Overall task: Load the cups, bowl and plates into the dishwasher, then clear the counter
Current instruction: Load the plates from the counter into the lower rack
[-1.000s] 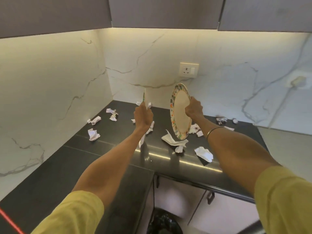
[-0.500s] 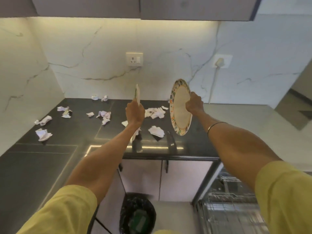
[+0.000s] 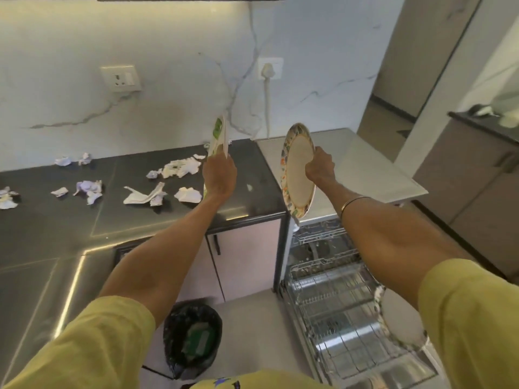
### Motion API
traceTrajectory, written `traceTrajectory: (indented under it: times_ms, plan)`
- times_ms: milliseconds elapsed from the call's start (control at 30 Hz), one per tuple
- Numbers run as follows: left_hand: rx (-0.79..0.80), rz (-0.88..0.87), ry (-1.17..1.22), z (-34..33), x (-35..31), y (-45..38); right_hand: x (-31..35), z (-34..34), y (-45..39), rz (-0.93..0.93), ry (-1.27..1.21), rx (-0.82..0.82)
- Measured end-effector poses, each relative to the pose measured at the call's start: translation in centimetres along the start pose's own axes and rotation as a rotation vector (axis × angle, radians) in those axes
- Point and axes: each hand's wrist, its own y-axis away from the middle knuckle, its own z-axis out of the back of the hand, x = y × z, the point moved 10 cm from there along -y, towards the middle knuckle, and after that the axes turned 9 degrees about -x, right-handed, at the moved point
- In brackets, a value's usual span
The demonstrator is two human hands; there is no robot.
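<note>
Head view showed two plates: left hand (image 3: 219, 179) gripped one plate (image 3: 220, 136), right hand (image 3: 320, 167) another plate (image 3: 299, 172); crumpled papers (image 3: 182, 168) littered the counter (image 3: 247, 175).

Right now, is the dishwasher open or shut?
Open. The dishwasher has its wire rack pulled out in plain view, below the right hand holding a plate.
</note>
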Motion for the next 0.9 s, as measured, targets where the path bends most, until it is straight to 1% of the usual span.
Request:
traceTrajectory:
  times_ms: [133, 300, 400, 567, 733, 900]
  plan:
    - [0.105, -0.037, 0.061, -2.5, -3.2, 2.1, -4.3, 3.8, 1.6, -0.074, 0.042, -0.044]
    - [0.241, -0.126, 0.179, -5.1, -7.5, 6.3, -9.6, 9.2, 5.7, -0.182, 0.088, -0.142]
    - [0.312, -0.141, 0.256, -5.1, -9.7, 9.8, -12.8, 12.1, 9.5, -0.257, 0.148, -0.188]
    - [0.436, -0.233, 0.367, -4.6, -13.3, 16.3, -17.4, 16.3, 16.4, -0.402, 0.201, -0.256]
    - [0.594, -0.213, 0.382, -6.1, -14.7, 23.3, -22.0, 19.1, 21.8, -0.509, 0.180, -0.279]
    - [0.666, -0.242, 0.411, -6.3, -17.7, 29.8, -25.8, 22.1, 25.9, -0.572, 0.188, -0.306]
